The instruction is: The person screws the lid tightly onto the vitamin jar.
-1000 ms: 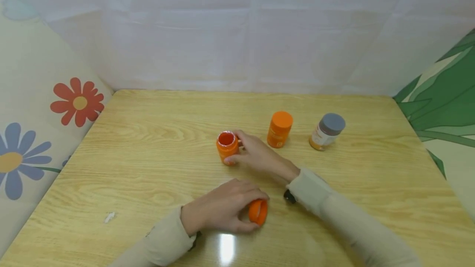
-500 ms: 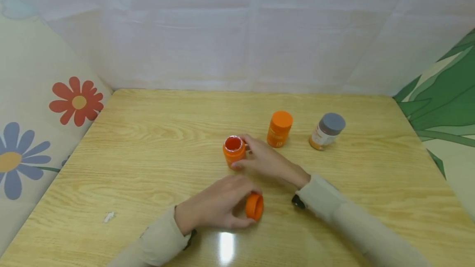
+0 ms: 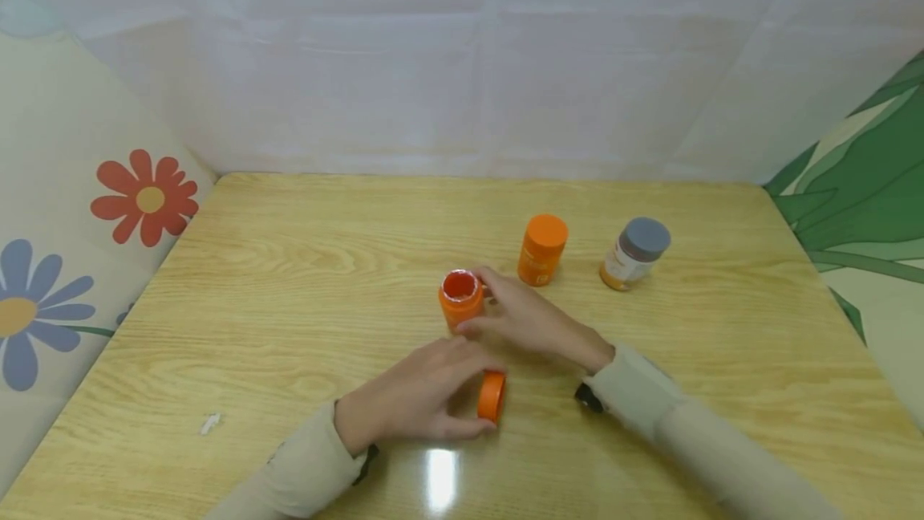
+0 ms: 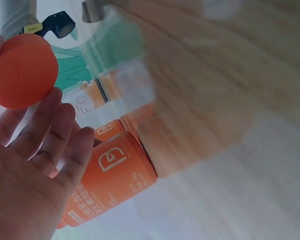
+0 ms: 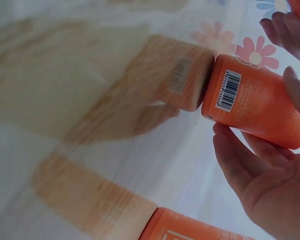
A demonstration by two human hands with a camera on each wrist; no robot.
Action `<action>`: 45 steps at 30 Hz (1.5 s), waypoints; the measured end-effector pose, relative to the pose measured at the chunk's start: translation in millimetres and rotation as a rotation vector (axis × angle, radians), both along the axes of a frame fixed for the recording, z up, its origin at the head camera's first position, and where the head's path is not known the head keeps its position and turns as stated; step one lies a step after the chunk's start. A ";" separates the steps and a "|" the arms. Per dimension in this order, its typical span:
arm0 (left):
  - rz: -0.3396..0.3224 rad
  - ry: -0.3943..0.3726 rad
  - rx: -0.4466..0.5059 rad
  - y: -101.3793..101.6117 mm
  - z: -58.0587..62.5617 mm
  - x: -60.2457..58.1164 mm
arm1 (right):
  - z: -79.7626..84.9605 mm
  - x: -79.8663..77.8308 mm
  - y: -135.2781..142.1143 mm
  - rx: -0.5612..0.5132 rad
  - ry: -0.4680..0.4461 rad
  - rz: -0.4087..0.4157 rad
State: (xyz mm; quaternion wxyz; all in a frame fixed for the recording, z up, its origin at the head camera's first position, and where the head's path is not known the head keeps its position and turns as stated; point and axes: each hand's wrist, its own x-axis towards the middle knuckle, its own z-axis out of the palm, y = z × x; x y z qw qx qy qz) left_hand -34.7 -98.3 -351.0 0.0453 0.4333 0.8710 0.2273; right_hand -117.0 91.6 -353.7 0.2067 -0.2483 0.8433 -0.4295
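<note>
An uncapped orange jar point(image 3: 462, 311) stands upright on the table, its red-orange inside showing from above. My right hand point(image 3: 530, 318) holds it from the right, thumb on the near side and fingers behind. In the right wrist view the jar point(image 5: 255, 97) shows a barcode, with its base on the table. Just nearer to me, my left hand point(image 3: 419, 392) pinches an orange screw lid point(image 3: 492, 397) on edge between thumb and fingers. The lid's flat top point(image 4: 25, 70) faces the left wrist camera. Pale printing marks the jar point(image 4: 115, 170) there.
Behind the right hand stands a capped orange jar point(image 3: 543, 250). A white-labelled jar with a grey lid point(image 3: 635, 253) is farther right. A small white scrap point(image 3: 210, 424) lies at the left of the wooden table point(image 3: 303, 263). A white cloth point(image 3: 462, 62) hangs behind.
The right hand has brought the uncapped jar a little to the right and nearer to me. My left hand has shifted slightly left and away from me, turning the lid more edge-on.
</note>
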 end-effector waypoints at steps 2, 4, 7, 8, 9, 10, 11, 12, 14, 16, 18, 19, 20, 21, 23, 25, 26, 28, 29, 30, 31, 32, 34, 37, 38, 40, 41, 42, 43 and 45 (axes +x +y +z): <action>0.006 -0.006 -0.002 -0.6 0.0 0.0 | 0.0 0.3 2.2 0.001 0.010 0.005; 0.011 -0.009 0.000 -0.9 -0.1 -0.2 | 0.2 0.8 4.5 0.002 0.018 0.012; 0.023 -0.011 0.005 -1.0 0.1 -0.2 | 0.7 1.9 8.1 0.008 0.038 0.026; 0.029 -0.012 0.008 -1.0 0.1 -0.2 | 0.9 2.4 9.3 0.010 0.040 0.030; 0.035 -0.016 0.013 -0.9 0.3 -0.2 | 1.2 3.0 10.6 0.010 0.045 0.034; 0.040 -0.019 0.019 -1.1 0.6 -0.2 | 1.4 3.6 12.0 0.009 0.050 0.040; 0.044 -0.019 0.024 -1.4 0.5 0.0 | 1.8 4.4 13.3 0.009 0.054 0.044; 0.048 -0.019 0.030 -1.7 0.7 0.0 | 2.2 5.1 14.6 0.011 0.048 0.043; 0.050 -0.014 0.047 -2.6 0.4 -0.1 | 2.9 6.7 17.2 0.005 0.042 0.047; 0.044 0.002 0.071 -3.9 -0.5 -0.1 | 3.2 8.1 19.4 0.004 0.041 0.049; 0.034 0.025 0.100 -5.1 -1.4 -0.3 | 3.4 9.3 21.2 0.001 0.038 0.053; 0.030 0.039 0.113 -5.6 -1.9 -0.2 | 3.3 9.8 22.1 0.001 0.045 0.057; 0.026 0.053 0.126 -6.1 -2.4 -0.3 | 3.2 10.4 23.0 0.000 0.053 0.062; 0.023 0.061 0.140 -6.5 -2.9 -0.3 | 3.0 10.9 24.1 -0.002 0.058 0.066; 0.018 0.070 0.166 -7.0 -3.6 -0.2 | 2.9 11.8 26.2 -0.007 0.069 0.074; 0.014 0.079 0.188 -7.5 -4.6 -0.4 | 3.2 13.1 28.7 -0.009 0.076 0.077; 0.012 0.081 0.200 -7.7 -4.9 -0.6 | 3.5 13.8 30.0 -0.012 0.074 0.078; 0.010 0.087 0.217 -8.4 -5.0 -0.9 | 4.5 15.4 32.7 -0.012 0.071 0.075; 0.011 0.089 0.222 -8.7 -4.7 -0.9 | 4.9 16.2 34.0 -0.011 0.068 0.073; 0.011 0.089 0.226 -9.2 -4.6 -1.1 | 5.3 16.9 35.2 -0.013 0.065 0.073; 0.013 0.087 0.229 -9.5 -4.1 -1.2 | 5.7 17.7 36.4 -0.016 0.063 0.073; 0.017 0.081 0.230 -9.9 -3.5 -1.1 | 5.9 18.4 37.7 -0.020 0.059 0.072; 0.024 0.066 0.229 -10.5 -2.8 -1.1 | 5.9 19.6 40.1 -0.037 0.053 0.074; 0.041 0.040 0.227 -11.9 -2.2 -0.8 | 5.0 21.2 43.7 -0.059 0.047 0.072; 0.048 0.030 0.226 -12.4 -2.2 -0.7 | 4.5 21.7 45.0 -0.064 0.044 0.070; 0.066 0.011 0.224 -13.4 -2.4 -0.5 | 3.4 22.9 47.3 -0.068 0.037 0.064; 0.076 -0.001 0.223 -13.9 -2.4 -0.3 | 2.6 23.5 48.6 -0.068 0.033 0.059; 0.086 -0.014 0.222 -14.3 -2.3 -0.2 | 1.9 24.3 49.9 -0.069 0.028 0.054; 0.094 -0.026 0.223 -14.7 -2.3 0.0 | 1.1 25.1 51.2 -0.067 0.030 0.051; 0.105 -0.037 0.224 -15.3 -2.0 0.1 | -0.3 26.7 53.7 -0.070 0.030 0.047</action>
